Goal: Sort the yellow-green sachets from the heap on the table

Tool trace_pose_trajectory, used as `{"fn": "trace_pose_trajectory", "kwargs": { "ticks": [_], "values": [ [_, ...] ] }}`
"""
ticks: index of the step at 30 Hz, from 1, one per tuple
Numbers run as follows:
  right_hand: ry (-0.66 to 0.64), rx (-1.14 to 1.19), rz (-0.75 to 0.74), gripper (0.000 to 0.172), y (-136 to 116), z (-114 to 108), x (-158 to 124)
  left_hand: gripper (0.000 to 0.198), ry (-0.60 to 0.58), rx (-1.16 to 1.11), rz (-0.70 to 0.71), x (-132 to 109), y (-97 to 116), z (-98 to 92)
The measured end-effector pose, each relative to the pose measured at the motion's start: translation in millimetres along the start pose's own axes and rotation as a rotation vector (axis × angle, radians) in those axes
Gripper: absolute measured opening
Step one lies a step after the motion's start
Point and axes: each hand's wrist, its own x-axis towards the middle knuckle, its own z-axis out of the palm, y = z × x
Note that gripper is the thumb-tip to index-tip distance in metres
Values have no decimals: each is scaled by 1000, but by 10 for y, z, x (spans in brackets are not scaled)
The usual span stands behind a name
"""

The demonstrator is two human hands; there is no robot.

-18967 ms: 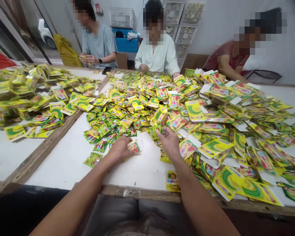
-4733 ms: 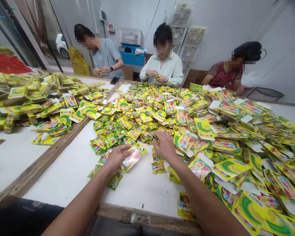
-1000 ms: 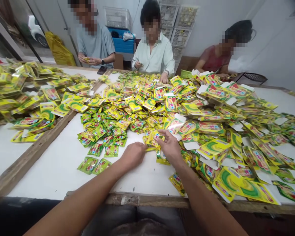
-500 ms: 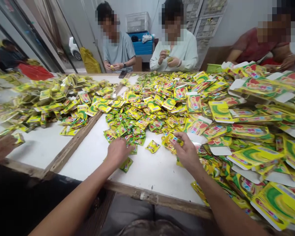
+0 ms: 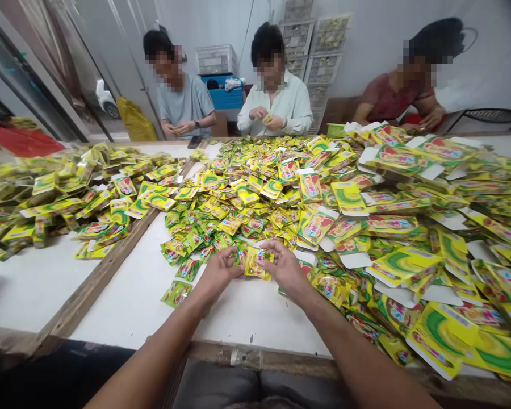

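Over the white tabletop (image 5: 238, 318), my two hands are close together in front of a heap of small sachets. My right hand (image 5: 288, 274) pinches a yellow sachet (image 5: 255, 266) with a printed front. My left hand (image 5: 216, 276) is closed at that sachet's left side, with a green sachet (image 5: 241, 255) at its fingertips, partly hidden by the fingers. Two loose green sachets (image 5: 176, 293) lie left of my left wrist. Yellow-green cardboard boxes (image 5: 426, 335) with open white flaps are piled beside my right forearm.
More boxes (image 5: 93, 196) are heaped left of a wooden strip (image 5: 106, 270) that divides the table. Across it sit a person in grey-blue (image 5: 187, 96), one in a pale shirt (image 5: 276, 102) and one in dark red (image 5: 383, 96). A wooden edge (image 5: 259, 358) runs along the front.
My hands have come together; my right hand has moved left with a yellow sachet, and my left has lifted from the green sachets. The view has swung right, and the neighbouring hand at left is gone.
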Motion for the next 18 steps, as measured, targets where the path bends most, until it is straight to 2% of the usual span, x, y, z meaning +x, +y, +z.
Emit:
{"fn": "trace_pose_trajectory", "kwargs": {
  "ticks": [2,5,9,13,18],
  "values": [
    [14,14,-6,37,5,-16,-24,35,-93,-66,-3,-17,21,60],
    [42,-28,-8,36,-17,-54,-66,27,-148,-92,-44,-35,37,112],
    [69,-45,-66,30,-36,-62,-72,32,-91,-53,-72,-2,38,197],
    [85,19,-86,37,-68,-106,-73,44,-21,-26,-113,58,44,288],
    [45,-275,-184,19,-137,-252,-95,45,-70,-1,-149,64,40,281]
  ]
}}
